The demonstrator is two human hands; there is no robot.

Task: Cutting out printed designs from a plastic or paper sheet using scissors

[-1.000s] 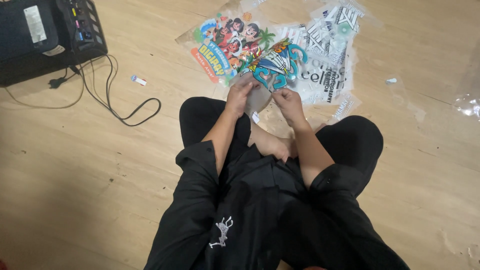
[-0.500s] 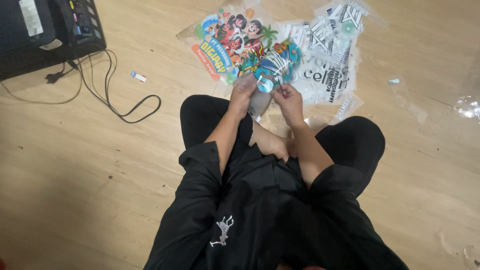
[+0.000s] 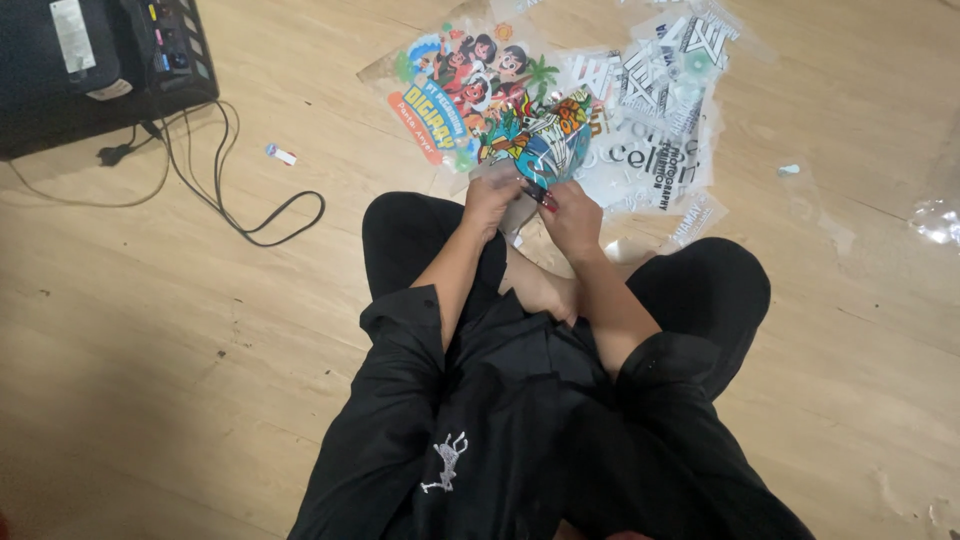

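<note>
black electronic box with cables (image 3: 95, 60) far left of colourful printed transfer film (image 3: 545, 140) | left hand (image 3: 490, 195) pinched shut on film's lower-left edge | right hand (image 3: 572, 218) gripping its lower edge | clear printed sheets (image 3: 655, 120) just right

Where the left hand (image 3: 490, 197) and right hand (image 3: 572, 218) pinch the colourful printed film sheet (image 3: 545, 140), its lower edge is hidden. Far left of the grip, the black machine (image 3: 90, 60) is cut off by the frame.
</note>
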